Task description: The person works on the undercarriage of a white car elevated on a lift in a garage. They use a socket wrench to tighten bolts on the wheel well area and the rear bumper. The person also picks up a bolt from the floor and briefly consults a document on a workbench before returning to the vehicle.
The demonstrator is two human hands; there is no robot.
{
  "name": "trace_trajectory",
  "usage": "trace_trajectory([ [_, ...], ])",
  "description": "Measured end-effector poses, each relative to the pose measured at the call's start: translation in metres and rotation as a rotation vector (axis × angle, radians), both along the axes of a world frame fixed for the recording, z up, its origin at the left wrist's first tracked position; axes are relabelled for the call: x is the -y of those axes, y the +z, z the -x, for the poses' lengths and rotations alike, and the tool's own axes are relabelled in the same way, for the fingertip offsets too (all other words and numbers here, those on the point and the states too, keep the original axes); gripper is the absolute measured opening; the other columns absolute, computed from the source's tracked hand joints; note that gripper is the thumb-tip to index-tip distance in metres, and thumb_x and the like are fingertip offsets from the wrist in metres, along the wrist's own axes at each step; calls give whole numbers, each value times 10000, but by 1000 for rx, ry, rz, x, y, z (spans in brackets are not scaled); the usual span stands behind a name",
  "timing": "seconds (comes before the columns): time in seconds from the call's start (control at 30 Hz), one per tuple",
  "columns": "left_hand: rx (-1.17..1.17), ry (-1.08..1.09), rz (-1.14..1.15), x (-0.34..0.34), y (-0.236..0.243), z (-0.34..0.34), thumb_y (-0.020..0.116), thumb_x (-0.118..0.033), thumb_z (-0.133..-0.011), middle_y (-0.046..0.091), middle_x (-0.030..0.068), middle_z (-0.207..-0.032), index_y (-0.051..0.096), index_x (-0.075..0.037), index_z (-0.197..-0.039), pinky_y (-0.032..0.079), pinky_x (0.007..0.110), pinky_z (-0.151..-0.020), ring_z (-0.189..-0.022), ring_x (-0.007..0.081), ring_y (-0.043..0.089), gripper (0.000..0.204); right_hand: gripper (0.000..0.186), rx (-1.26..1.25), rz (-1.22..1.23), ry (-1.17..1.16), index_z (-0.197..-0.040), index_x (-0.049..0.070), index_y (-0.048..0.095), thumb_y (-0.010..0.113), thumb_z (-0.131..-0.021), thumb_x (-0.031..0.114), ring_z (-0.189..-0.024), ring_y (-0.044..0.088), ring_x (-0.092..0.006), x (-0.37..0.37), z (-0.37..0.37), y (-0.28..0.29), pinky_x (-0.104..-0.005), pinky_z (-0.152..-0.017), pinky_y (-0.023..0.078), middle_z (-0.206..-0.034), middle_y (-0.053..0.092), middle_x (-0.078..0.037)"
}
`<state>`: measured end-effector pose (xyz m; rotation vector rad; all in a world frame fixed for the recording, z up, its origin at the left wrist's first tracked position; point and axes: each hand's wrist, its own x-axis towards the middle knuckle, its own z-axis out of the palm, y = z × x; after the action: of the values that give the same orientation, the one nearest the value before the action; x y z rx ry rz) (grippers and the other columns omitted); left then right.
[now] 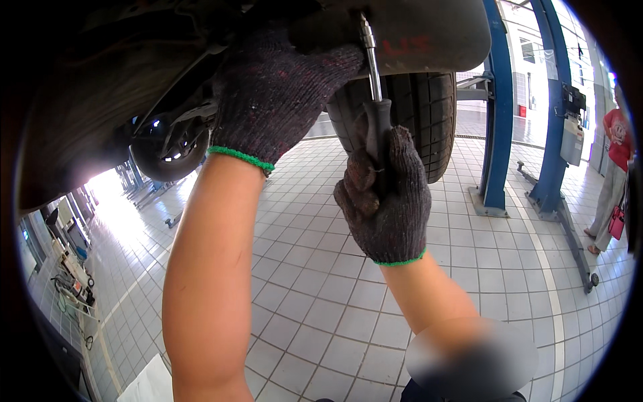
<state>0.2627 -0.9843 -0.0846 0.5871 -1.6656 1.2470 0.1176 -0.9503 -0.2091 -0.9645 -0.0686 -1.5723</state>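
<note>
My right hand [392, 201], in a dark knit glove with a green cuff edge, is closed round the dark handle of a socket screwdriver [375, 77]. Its shiny shaft points upward, and the socket tip meets the dark mud flap [435, 33] near a small hole. My left hand [278, 94], gloved alike, reaches up against the vehicle's underside beside the flap. Its thumb stretches right toward the tool's shaft; the other fingers fade into the dark and are hard to make out. Just behind the tool hangs a tyre [425, 127].
The raised vehicle's underside [87, 100] spans the upper left, with another wheel [171, 151] farther off. Blue lift posts [497, 134] stand at the right, a lift leg on the tiled floor [315, 295]. A person in red [616, 134] stands at the far right. Equipment [70, 275] lines the left side.
</note>
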Motion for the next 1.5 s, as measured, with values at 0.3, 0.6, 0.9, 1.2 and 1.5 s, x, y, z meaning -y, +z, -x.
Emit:
trace_trajectory([
  [0.3,-48,81,-142,-11,1,-1,773,-308,-923,701,204,-1106,703,-163,-1313,606,411,-834,-1016,302,717,421,200,-83,-21,-217,-1025,178,647,687,-988,370,-444,471,-82,-17,6,-1,-229,-430,391,-665,603,6],
  [0.6,-286,-16,-403,-54,11,28,801,-515,-860,687,227,-1257,679,-72,-1310,561,458,-977,-1103,370,698,642,198,-166,1,-285,-1079,170,676,697,-974,337,-454,463,-75,-28,16,4,-231,-451,393,-680,618,-6],
  [0.9,-287,84,-490,-70,17,35,766,-598,-836,668,252,-1293,666,-35,-1302,535,463,-1004,-1150,402,673,738,317,76,244,337,-1260,120,625,525,-1061,346,-412,382,-72,3,21,1,-246,-402,315,-814,674,-51],
  [1.2,-285,168,-454,-72,11,35,752,-597,-843,663,284,-1276,655,-15,-1305,524,478,-1025,-1160,434,660,749,334,-27,173,384,-1285,149,628,534,-1058,375,-408,365,-70,-14,21,4,-240,-390,291,-772,644,-7],
  [1.5,-256,144,-455,-70,11,35,733,-569,-846,671,254,-1280,657,-40,-1316,527,488,-1020,-1187,405,652,711,280,-252,286,-602,-1226,115,689,624,-1032,306,-483,390,-61,7,9,2,-234,-442,303,-749,604,23],
])
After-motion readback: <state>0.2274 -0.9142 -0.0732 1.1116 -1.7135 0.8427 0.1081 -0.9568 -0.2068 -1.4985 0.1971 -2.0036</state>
